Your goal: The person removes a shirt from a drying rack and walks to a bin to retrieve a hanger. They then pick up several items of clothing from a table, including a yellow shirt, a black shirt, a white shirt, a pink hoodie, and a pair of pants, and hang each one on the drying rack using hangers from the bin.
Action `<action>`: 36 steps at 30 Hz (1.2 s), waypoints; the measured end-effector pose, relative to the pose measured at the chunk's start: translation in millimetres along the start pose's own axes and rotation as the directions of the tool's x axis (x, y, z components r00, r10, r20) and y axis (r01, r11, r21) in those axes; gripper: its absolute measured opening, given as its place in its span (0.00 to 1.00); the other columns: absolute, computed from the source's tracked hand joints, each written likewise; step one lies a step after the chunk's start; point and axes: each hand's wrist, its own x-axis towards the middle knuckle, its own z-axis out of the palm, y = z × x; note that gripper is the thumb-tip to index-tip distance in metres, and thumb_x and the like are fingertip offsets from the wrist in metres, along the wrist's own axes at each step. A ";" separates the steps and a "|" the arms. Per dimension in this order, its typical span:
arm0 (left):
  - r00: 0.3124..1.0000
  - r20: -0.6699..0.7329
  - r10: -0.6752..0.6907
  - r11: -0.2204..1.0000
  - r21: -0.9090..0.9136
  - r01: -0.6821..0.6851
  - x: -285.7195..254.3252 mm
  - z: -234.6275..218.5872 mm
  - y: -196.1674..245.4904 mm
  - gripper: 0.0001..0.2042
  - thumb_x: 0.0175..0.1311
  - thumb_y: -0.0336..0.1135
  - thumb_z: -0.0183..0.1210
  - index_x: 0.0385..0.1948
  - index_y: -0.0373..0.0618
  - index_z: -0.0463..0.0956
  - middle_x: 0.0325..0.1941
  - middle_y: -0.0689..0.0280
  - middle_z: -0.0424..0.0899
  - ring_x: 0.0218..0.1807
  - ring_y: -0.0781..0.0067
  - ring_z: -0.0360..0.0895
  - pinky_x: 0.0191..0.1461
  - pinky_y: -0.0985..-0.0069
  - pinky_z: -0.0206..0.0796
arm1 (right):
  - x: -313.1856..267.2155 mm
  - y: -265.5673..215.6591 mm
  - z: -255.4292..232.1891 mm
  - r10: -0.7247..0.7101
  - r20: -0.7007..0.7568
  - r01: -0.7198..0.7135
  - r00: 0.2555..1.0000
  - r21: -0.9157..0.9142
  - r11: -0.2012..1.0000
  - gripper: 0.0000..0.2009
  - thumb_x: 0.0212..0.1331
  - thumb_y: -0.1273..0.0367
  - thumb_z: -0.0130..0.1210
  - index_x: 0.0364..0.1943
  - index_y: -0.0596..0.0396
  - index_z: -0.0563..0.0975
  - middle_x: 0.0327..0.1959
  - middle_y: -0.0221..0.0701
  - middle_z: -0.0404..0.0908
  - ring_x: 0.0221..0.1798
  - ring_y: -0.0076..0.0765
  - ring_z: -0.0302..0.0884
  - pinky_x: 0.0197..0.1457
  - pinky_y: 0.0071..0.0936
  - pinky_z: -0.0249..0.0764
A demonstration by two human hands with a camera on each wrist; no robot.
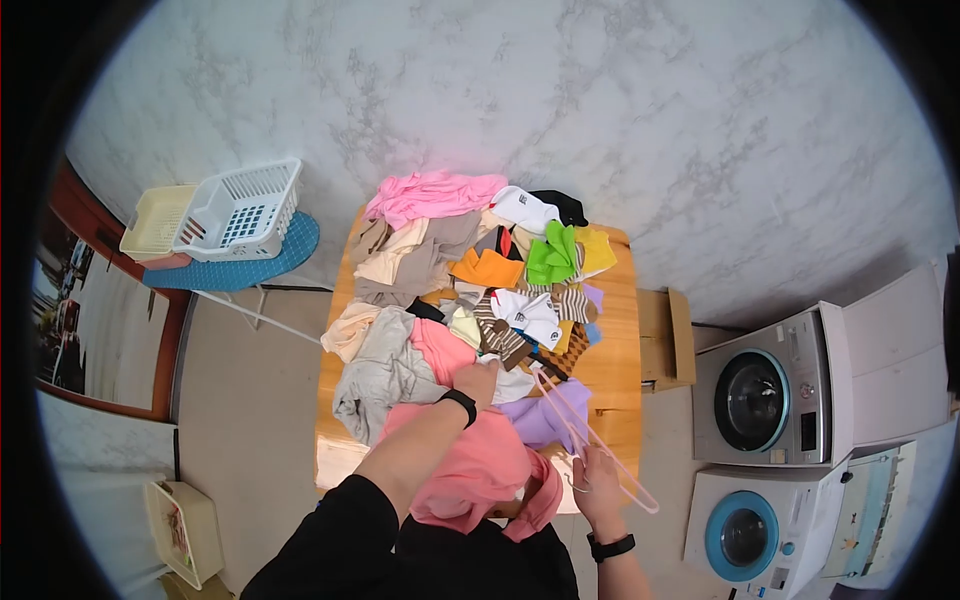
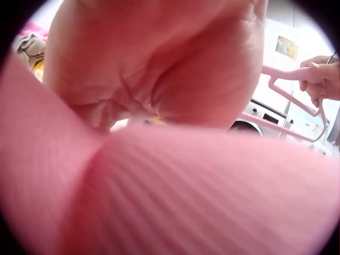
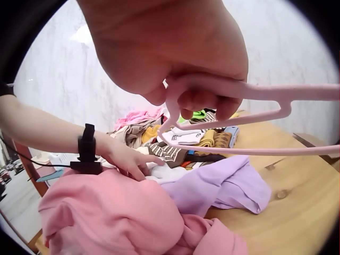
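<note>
Pink clothing (image 1: 460, 465) lies bunched at the table's near edge, beneath the left forearm. My left hand (image 1: 477, 383) reaches over it, and in the right wrist view its fingers (image 3: 139, 169) extend down onto white cloth (image 3: 166, 173). Whether they pinch any of it cannot be told. My right hand (image 1: 600, 485) grips a pink hanger (image 3: 303, 93) near its hook end, raised off the table. Lilac cloth (image 3: 234, 186) lies below the hanger, beside the pink clothing. In the left wrist view, pink fabric (image 2: 212, 180) fills the foreground below the palm.
Heaped clothes and socks cover much of the wooden table (image 1: 618, 380), among them a grey garment (image 1: 385, 370) and an orange piece (image 1: 487, 268). Baskets (image 1: 240, 215) stand on a blue board (image 1: 215, 270) at left. Two washing machines (image 1: 765, 390) stand at right, beyond a cardboard box (image 1: 665, 340).
</note>
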 end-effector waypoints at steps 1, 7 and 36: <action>0.996 -0.087 -0.033 0.994 0.098 0.041 3.4 3.6 4.1 0.11 0.61 0.31 0.49 0.44 0.42 0.73 0.34 0.56 0.84 0.40 0.54 0.83 0.41 0.59 0.74 | -0.1 12.5 3.6 -0.035 0.058 0.039 0.998 -0.059 0.997 0.11 0.54 0.73 0.54 0.42 0.60 0.72 0.33 0.45 0.75 0.38 0.55 0.73 0.40 0.47 0.71; 0.931 -0.349 -0.106 0.992 -0.104 0.074 -32.3 -63.6 14.8 0.08 0.57 0.29 0.51 0.35 0.41 0.78 0.33 0.55 0.84 0.39 0.55 0.82 0.41 0.61 0.74 | -0.4 74.0 38.2 -0.197 0.170 0.211 0.966 -0.066 0.975 0.25 0.50 0.76 0.50 0.56 0.65 0.65 0.40 0.48 0.73 0.43 0.55 0.71 0.50 0.44 0.69; 0.043 -0.866 -0.498 0.187 -0.155 -0.970 -555.4 -207.1 124.8 0.21 0.76 0.46 0.38 0.63 0.47 0.62 0.65 0.63 0.68 0.65 0.61 0.67 0.69 0.59 0.60 | -4.8 -215.2 -49.4 -0.821 0.238 0.207 0.519 0.897 0.391 0.21 0.55 0.70 0.62 0.52 0.64 0.75 0.45 0.40 0.83 0.50 0.36 0.80 0.55 0.28 0.72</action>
